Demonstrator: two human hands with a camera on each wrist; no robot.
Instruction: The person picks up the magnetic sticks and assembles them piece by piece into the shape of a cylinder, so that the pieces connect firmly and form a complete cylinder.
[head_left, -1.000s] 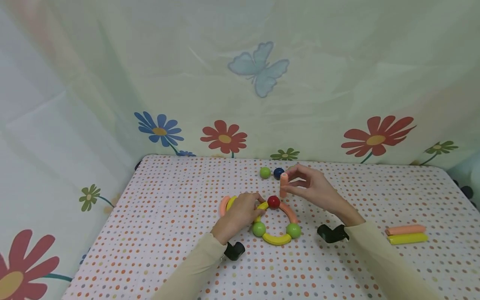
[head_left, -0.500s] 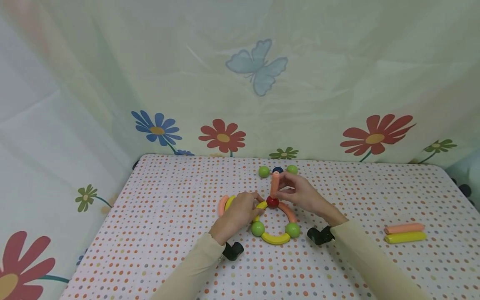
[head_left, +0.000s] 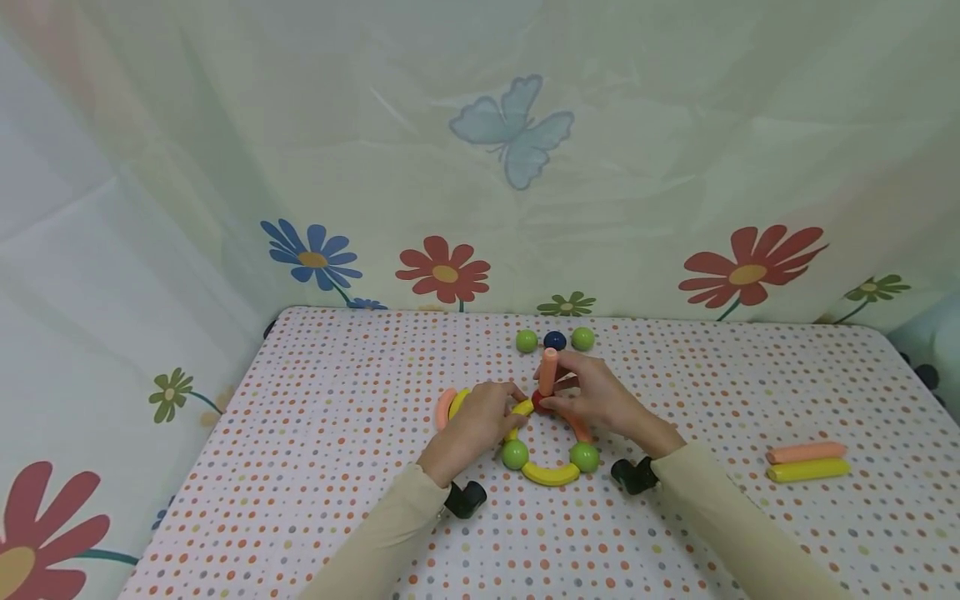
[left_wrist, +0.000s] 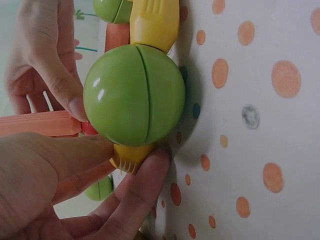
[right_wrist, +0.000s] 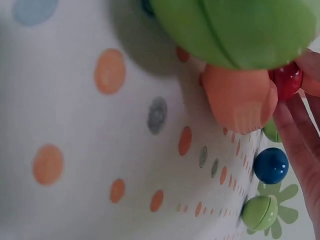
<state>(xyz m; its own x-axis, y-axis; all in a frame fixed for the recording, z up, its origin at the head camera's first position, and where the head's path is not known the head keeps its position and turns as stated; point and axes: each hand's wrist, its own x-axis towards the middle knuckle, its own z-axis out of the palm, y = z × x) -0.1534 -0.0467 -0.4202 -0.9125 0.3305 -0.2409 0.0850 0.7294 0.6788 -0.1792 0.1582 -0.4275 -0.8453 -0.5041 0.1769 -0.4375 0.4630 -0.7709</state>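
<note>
A ring of curved rods and balls lies on the table. My left hand point(head_left: 476, 421) pinches a yellow curved rod point(head_left: 522, 408) at the ring's left side, between thumb and fingers. At the far end of the ring, my right hand point(head_left: 600, 400) holds a red ball point(right_wrist: 287, 82), thumb and fingers on either side. An orange straight rod point(head_left: 549, 371) stands upright on this ball. Two green balls point(head_left: 515, 454) join the ring's near corners, with a yellow curved rod point(head_left: 551, 475) between them. On the right runs an orange curved rod point(right_wrist: 240, 97), partly hidden by my right hand in the head view.
Behind the ring, a dark blue ball point(head_left: 555, 341) sits between two green balls point(head_left: 527, 341). Orange and yellow curved rods point(head_left: 446, 408) lie left of my left hand. Far right are an orange straight rod point(head_left: 806, 452) and a yellow one point(head_left: 808, 470). A curtain rises behind the table.
The orange straight rod has moved left and now stands on the red ball. My right hand has come down from the rod to the ball. My left hand stays in place.
</note>
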